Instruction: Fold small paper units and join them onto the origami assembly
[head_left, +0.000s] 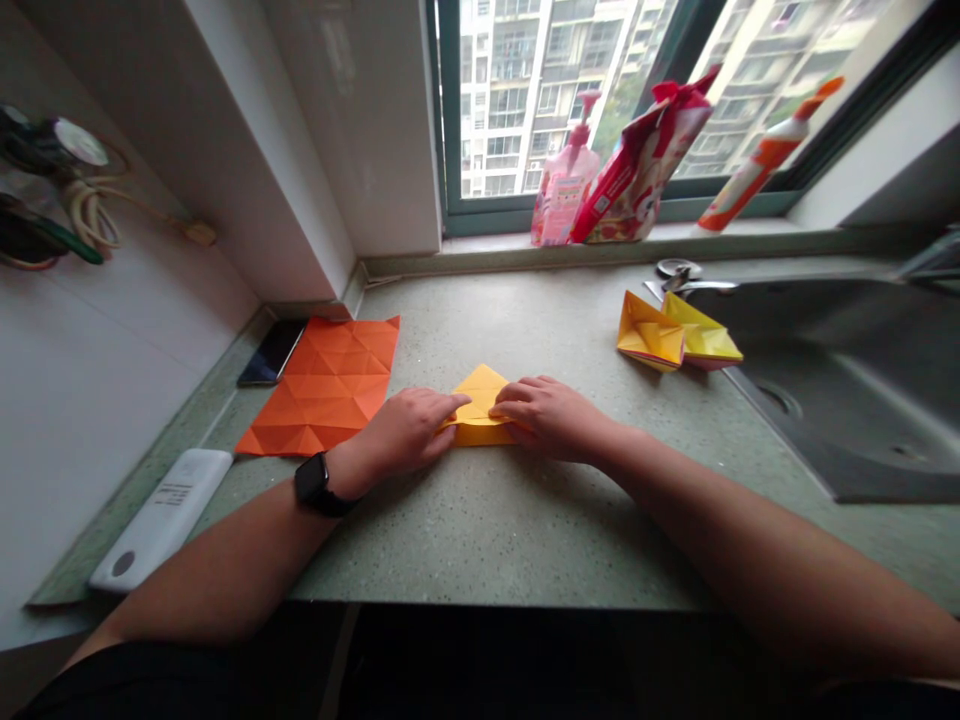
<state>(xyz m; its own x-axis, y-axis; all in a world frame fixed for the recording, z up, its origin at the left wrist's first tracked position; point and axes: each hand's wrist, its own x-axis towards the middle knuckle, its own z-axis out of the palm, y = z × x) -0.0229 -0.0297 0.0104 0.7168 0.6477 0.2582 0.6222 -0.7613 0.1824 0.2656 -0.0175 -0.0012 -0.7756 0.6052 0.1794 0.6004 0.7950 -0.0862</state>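
Note:
A folded yellow paper (pixel 481 395) lies on the speckled green counter (pixel 510 520), its point aimed away from me. My left hand (pixel 409 432) presses on the paper's left side, fingers curled and pinching the fold. My right hand (pixel 551 415) presses on its right side in the same way, fingertips close to the left hand's. A black watch (pixel 315 485) is on my left wrist. Both hands cover the paper's lower corners.
A creased orange sheet (pixel 326 385) lies to the left, with a dark phone (pixel 271 352) behind it and a white remote (pixel 161 520) nearer. Two folded yellow paper shapes (pixel 675 338) and scissors (pixel 686 280) sit by the sink (pixel 847 390). Bottles and a red bag (pixel 641 170) stand on the sill.

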